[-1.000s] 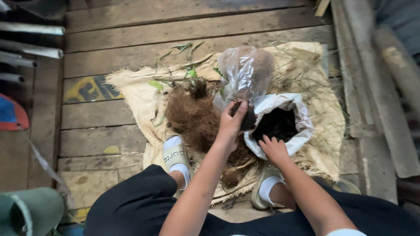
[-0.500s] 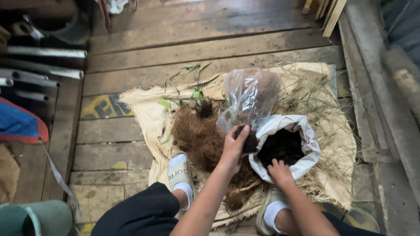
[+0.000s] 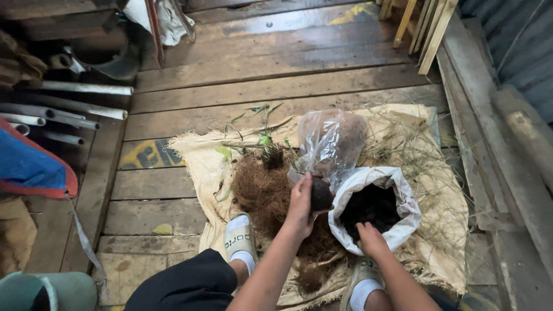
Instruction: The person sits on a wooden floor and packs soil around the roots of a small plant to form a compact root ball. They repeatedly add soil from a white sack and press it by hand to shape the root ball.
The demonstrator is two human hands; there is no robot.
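the left hand [image 3: 300,201] is curled closed around a dark, rounded clump [image 3: 321,193], seemingly soil or root, held at the mouth of a clear plastic bag [image 3: 331,141]. the clump sits between the brown coir fibre pile [image 3: 266,193] and the white sack [image 3: 368,210], just above the burlap sheet [image 3: 199,158]. judged from this grip, the clump could crumble and shed onto the burlap if squeezed harder, since it looks loose and damp. the clear bag is thin and limp with nothing propping its mouth, so it could fold shut or slump sideways and spill.

the right hand [image 3: 370,239] reaches into the white sack with its fingers down in the dark fill; how far it is closed, or whether it grips anything, i cannot tell. pressing on that soft rolled rim could tip the sack toward the person's slippers [image 3: 239,237].

containers, left to right: a green bucket [image 3: 49,291] at the lower left edge, contents not readable; the clear bag, holding some brownish matter near its top, blurred through the film; the white sack, rim rolled down, roughly filled with black soil [image 3: 368,208]. a small green seedling [image 3: 266,141] lies at the far edge of the coir, near enough to the clear bag that a slumping bag could bend it.
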